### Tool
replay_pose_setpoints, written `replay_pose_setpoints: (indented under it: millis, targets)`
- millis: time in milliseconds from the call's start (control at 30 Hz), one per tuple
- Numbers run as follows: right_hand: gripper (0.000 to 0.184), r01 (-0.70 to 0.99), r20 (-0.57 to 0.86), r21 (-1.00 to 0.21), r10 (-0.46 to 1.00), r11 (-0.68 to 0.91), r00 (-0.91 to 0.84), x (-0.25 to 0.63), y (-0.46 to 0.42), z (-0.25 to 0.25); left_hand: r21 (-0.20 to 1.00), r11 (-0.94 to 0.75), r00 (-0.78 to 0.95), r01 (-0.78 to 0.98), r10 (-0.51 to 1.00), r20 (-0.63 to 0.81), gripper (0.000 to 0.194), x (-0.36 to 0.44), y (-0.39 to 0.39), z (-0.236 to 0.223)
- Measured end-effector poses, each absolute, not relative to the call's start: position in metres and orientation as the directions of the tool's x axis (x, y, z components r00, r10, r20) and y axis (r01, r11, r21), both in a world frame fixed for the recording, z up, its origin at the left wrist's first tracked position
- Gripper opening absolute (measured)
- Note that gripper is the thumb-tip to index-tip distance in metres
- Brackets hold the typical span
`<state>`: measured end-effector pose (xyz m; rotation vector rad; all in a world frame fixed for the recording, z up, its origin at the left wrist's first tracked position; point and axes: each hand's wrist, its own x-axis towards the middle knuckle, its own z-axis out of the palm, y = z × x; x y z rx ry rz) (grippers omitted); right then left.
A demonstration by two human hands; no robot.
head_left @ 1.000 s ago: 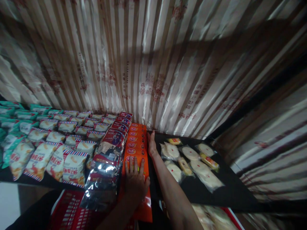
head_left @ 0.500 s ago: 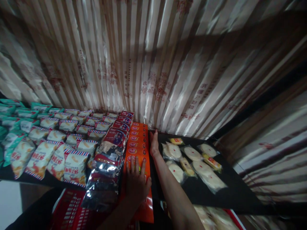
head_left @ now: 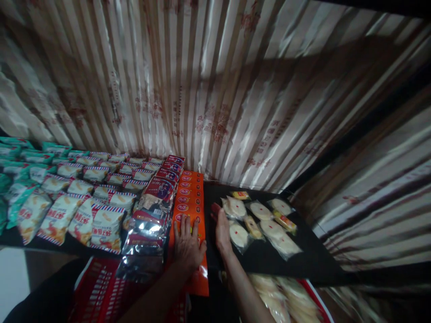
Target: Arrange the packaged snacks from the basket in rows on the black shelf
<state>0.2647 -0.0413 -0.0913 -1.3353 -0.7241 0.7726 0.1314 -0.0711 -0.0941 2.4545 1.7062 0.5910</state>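
My left hand (head_left: 187,244) lies flat, fingers spread, on a row of overlapping orange snack packets (head_left: 185,197). My right hand (head_left: 222,229) is held on edge, fingers stretched out and holding nothing, a little to the right of that row. A gap of black tabletop separates it from the orange packets. Just beyond its palm's back are clear-wrapped round white cakes (head_left: 239,234). Left of the orange row runs a row of dark red and silver packets (head_left: 158,190), stacked overlapping.
White snack bags (head_left: 107,226) and green bags (head_left: 25,193) fill the left of the black table (head_left: 269,260). Small yellow packets (head_left: 286,220) lie among the cakes. Below the front edge are a red basket (head_left: 97,291) and a box of wrapped pale items (head_left: 289,296). Striped curtain (head_left: 188,80) hangs behind.
My right hand has drawn back toward me from the far end of the orange row and now sits farther from it. My left hand stays on the orange packets. The view has shifted slightly.
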Motion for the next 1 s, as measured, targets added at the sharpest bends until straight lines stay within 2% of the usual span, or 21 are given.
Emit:
replay_pose_setpoints:
  millis: [133,267,600,800,1000]
  targets:
    - [0.057,-0.055,0.012,-0.997,0.835,0.05,0.551,0.26,-0.059,-0.089,0.286,-0.349,0.292,0.892,0.93,0.225,0.062,0.132,-0.072,-0.092]
    - [0.057,-0.029,0.013,-0.999,0.849,0.034,0.528,0.262,-0.061,-0.095,0.261,-0.371,0.306,0.891,0.916,0.258,0.064,0.132,-0.073,-0.091]
    - [0.071,0.017,-0.03,-0.999,0.86,-0.045,0.51,0.263,-0.001,-0.098,0.259,-0.408,0.306,0.876,0.883,0.356,0.061,0.128,-0.074,-0.096]
    - [0.065,0.04,-0.065,-0.994,0.854,-0.1,0.517,0.267,0.036,-0.101,0.252,-0.419,0.313,0.872,0.874,0.371,0.058,0.126,-0.074,-0.096]
    - [0.065,0.039,-0.056,-0.995,0.855,-0.088,0.516,0.267,0.043,-0.1,0.276,-0.417,0.309,0.866,0.88,0.36,0.058,0.126,-0.074,-0.095]
